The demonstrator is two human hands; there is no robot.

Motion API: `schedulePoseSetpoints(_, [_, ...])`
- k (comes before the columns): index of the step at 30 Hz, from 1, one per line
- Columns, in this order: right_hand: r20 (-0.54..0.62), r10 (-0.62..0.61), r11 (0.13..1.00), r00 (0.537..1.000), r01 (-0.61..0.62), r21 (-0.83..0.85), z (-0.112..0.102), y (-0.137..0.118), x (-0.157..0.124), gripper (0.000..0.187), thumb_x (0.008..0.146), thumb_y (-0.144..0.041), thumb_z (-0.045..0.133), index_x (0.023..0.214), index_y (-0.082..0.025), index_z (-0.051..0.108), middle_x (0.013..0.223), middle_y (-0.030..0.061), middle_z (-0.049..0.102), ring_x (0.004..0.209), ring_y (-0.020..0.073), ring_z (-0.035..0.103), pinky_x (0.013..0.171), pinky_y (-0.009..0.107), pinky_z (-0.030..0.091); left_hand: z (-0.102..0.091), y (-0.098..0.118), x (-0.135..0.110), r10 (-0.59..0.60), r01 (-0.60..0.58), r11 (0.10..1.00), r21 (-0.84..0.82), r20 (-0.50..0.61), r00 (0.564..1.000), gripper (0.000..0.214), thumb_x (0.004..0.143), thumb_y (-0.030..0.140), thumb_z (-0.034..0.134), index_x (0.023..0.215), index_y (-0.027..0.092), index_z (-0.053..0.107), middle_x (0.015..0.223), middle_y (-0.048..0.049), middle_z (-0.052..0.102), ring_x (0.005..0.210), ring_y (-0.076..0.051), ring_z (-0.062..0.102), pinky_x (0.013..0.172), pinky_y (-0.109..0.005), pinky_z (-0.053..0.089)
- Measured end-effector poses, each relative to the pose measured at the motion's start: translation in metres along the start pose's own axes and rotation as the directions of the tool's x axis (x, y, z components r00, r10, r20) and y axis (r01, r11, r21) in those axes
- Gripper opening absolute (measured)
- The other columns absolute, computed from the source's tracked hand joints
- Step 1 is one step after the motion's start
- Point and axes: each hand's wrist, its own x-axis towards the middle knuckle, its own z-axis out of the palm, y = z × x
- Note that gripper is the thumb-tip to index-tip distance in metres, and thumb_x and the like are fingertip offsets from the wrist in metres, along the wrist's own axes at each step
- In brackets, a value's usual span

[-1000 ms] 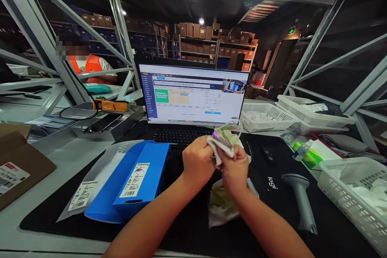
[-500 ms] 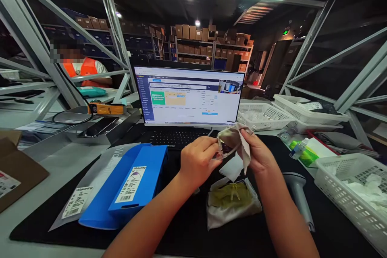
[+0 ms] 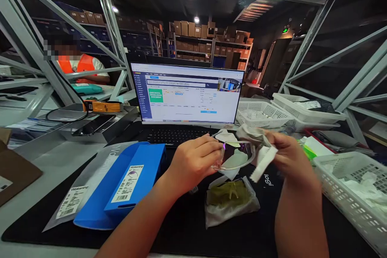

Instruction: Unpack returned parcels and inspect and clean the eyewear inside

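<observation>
My left hand [image 3: 193,160] pinches the left edge of a clear glasses lens [image 3: 236,155] held above the black desk mat [image 3: 187,225]. My right hand [image 3: 288,154] is closed on a pale wiping cloth [image 3: 262,150] at the lens's right side. Below them on the mat lies a translucent pouch with a yellow-green item inside [image 3: 230,200]. A blue box with a white label [image 3: 133,177] rests on a grey mailer bag [image 3: 81,193] to the left.
A laptop [image 3: 186,96] stands open behind my hands. White baskets [image 3: 263,113] sit to the right, another basket [image 3: 356,193] at the near right. A cardboard box [image 3: 15,169] is at the left. A person in an orange vest [image 3: 78,66] sits behind the metal racking.
My hands have moved apart: the right hand drew the cloth off to the right, uncovering the lens, which the left hand now holds out flat. The view shifted slightly.
</observation>
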Motion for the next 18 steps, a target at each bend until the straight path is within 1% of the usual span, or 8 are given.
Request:
schedulePoseSetpoints(2, [0.148,-0.011,1.0,0.989,0.01,0.013,0.012,0.0,0.005,0.041,0.078,-0.029,0.074,0.058,-0.023,0.038,0.065,0.0012,0.055,0.09,0.0256,0.06,0.081,0.034,0.045,-0.001,0.002,0.0,0.036,-0.036,0.999,0.001,0.048,0.998,0.003,0.09,0.016,0.065,0.093,0.015,0.065,0.105,-0.0042,0.075,0.1,-0.019,0.068,0.101,-0.037,0.055])
schedulePoseSetpoints(4, [0.24,-0.001,0.999,0.971,-0.007,0.033,0.017,0.0,0.006,0.045,0.078,-0.032,0.074,0.057,-0.023,0.036,0.062,0.0012,0.051,0.098,0.0282,0.06,0.084,0.035,0.044,-0.003,0.003,0.0,0.042,-0.042,0.999,-0.006,0.122,0.992,0.003,0.09,0.017,0.065,0.093,0.015,0.065,0.104,-0.0039,0.075,0.099,-0.019,0.068,0.101,-0.037,0.055])
schedulePoseSetpoints(6, [0.283,0.032,0.998,0.959,-0.048,0.051,0.016,-0.001,0.006,0.048,0.078,-0.038,0.076,0.058,-0.024,0.034,0.06,-0.0005,0.045,0.095,0.0274,0.058,0.086,0.036,0.043,-0.006,0.004,-0.002,0.021,-0.015,1.0,-0.027,0.216,0.976,0.006,0.088,0.017,0.068,0.093,0.016,0.065,0.105,-0.0036,0.074,0.1,-0.019,0.068,0.1,-0.038,0.055])
schedulePoseSetpoints(9, [0.34,0.09,0.988,0.936,-0.125,0.085,0.015,0.0,0.005,0.054,0.077,-0.044,0.078,0.059,-0.023,0.031,0.06,-0.0031,0.037,0.081,0.022,0.052,0.088,0.037,0.042,-0.008,0.006,-0.004,0.005,0.014,0.998,-0.054,0.338,0.941,0.01,0.084,0.018,0.07,0.092,0.017,0.065,0.106,-0.0037,0.073,0.099,-0.02,0.067,0.1,-0.038,0.054])
schedulePoseSetpoints(12, [0.385,0.155,0.978,0.91,-0.197,0.071,0.027,0.0,0.006,0.055,0.077,-0.042,0.077,0.061,-0.023,0.029,0.061,-0.0052,0.034,0.067,0.015,0.04,0.075,0.031,0.042,-0.003,0.01,-0.003,0.033,-0.014,0.999,-0.048,0.408,0.912,0.006,0.084,0.019,0.071,0.085,0.018,0.065,0.097,-0.0034,0.073,0.095,-0.02,0.067,0.094,-0.037,0.056])
schedulePoseSetpoints(14, [0.381,0.201,0.975,0.902,-0.223,0.014,0.041,-0.002,0.007,0.052,0.08,-0.04,0.074,0.062,-0.023,0.029,0.062,-0.0057,0.033,0.062,0.0127,0.032,0.063,0.027,0.036,0.002,0.012,-0.002,0.075,-0.06,0.997,-0.047,0.433,0.898,0.011,0.082,0.02,0.073,0.077,0.018,0.063,0.087,-0.0024,0.071,0.089,-0.02,0.067,0.092,-0.036,0.057])
schedulePoseSetpoints(16, [0.326,0.225,0.973,0.918,-0.23,-0.025,0.05,-0.003,0.008,0.049,0.082,-0.041,0.072,0.063,-0.023,0.03,0.064,-0.0053,0.034,0.062,0.0124,0.031,0.057,0.025,0.032,0.007,0.011,0.0,0.09,-0.083,0.996,-0.034,0.421,0.902,0.013,0.082,0.02,0.074,0.074,0.017,0.063,0.083,-0.0013,0.07,0.087,-0.019,0.067,0.098,-0.038,0.055])
schedulePoseSetpoints(18, [0.281,0.23,0.973,0.932,-0.229,-0.036,0.049,-0.004,0.009,0.05,0.08,-0.042,0.073,0.062,-0.023,0.031,0.064,-0.0046,0.037,0.064,0.0131,0.035,0.059,0.025,0.035,0.008,0.008,0.0,0.068,-0.065,0.998,-0.02,0.387,0.92,0.01,0.085,0.02,0.071,0.078,0.018,0.065,0.087,-0.0012,0.071,0.091,-0.017,0.068,0.108,-0.039,0.05])
